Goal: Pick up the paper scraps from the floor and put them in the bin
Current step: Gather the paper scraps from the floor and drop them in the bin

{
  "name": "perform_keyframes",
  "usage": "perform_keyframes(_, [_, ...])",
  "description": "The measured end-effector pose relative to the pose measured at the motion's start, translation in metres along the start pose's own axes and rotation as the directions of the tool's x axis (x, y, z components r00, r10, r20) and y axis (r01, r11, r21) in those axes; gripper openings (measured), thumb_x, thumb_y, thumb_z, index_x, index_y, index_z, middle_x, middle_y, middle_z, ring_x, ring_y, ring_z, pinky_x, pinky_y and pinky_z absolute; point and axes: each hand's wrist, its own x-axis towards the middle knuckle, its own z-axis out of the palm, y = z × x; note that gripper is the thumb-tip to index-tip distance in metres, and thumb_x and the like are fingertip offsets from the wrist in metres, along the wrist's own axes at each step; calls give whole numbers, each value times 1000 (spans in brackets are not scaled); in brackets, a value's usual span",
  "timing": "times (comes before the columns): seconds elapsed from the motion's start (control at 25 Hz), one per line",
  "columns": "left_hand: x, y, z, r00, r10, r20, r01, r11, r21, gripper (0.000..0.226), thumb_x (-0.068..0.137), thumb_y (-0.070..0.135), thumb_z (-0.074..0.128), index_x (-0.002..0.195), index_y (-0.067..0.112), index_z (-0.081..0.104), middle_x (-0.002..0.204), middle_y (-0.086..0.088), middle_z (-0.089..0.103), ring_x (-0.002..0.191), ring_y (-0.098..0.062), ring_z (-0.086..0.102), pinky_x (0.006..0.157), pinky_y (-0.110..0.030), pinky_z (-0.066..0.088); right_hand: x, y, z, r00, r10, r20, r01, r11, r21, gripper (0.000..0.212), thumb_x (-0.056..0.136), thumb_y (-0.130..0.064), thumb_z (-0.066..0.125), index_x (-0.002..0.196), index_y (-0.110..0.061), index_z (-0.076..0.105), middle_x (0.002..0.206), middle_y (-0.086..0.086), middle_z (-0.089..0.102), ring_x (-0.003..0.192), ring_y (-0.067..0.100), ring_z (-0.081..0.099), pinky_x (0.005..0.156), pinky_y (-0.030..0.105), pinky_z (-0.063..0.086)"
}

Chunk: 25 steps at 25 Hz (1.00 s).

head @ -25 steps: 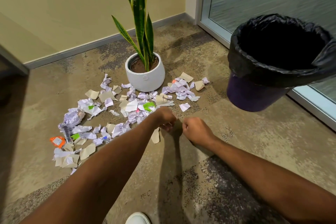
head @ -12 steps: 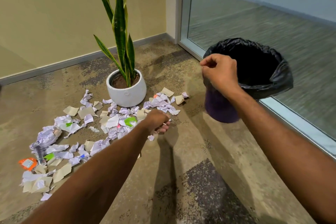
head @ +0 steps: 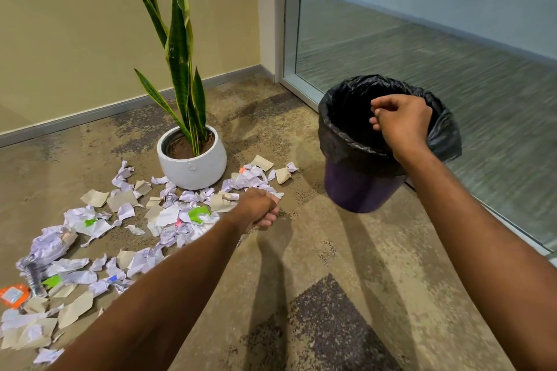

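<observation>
The right hand (head: 401, 122) is now over the bin (head: 361, 190), centre right, curled like the left hand (head: 259, 209), contents unseen; dropped near the rim, paper may rejoin the scraps (head: 168, 215).

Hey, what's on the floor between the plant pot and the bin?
In the head view, a few paper scraps lie beside the pot; from there it is bare carpet up to the bin.
</observation>
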Motion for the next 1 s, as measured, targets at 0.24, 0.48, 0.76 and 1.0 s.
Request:
perform_keyframes(0.24, [22,-18,-10,988,98,-120,-59,953,296,11,89,-3,69,90,8,68,80,-15,69,59,-21,63,59,-39,57,-38,-35,36,982,-176,64,171,982,75,11,88,-20,76,96,-24,83,83,-8,79,79,11,78,83,41,66])
perform_keyframes(0.48, [35,-34,-18,970,202,-139,-67,763,643,43,82,14,86,116,11,61,113,-8,59,100,-22,60,70,-32,55,-88,-23,117,885,-300,356,273,954,125,11,95,-12,77,99,-21,81,86,-17,73,75,-9,67,73,13,58])
perform_keyframes(0.76, [70,-51,-28,939,266,-219,-97,814,573,39,83,16,84,112,9,59,118,-14,64,104,-26,61,82,-41,55,-77,76,193,766,33,643,134,969,-209,57,77,-27,93,128,-18,69,125,8,68,117,26,66,98,37,55])
perform_keyframes(1.0, [98,-55,-37,939,277,-202,-127,827,547,68,73,23,94,129,10,57,130,-12,66,118,-32,62,92,-42,52,-34,120,233,520,245,818,374,796,-476,154,52,-38,104,169,-44,4,179,4,-13,165,34,-11,131,61,8])
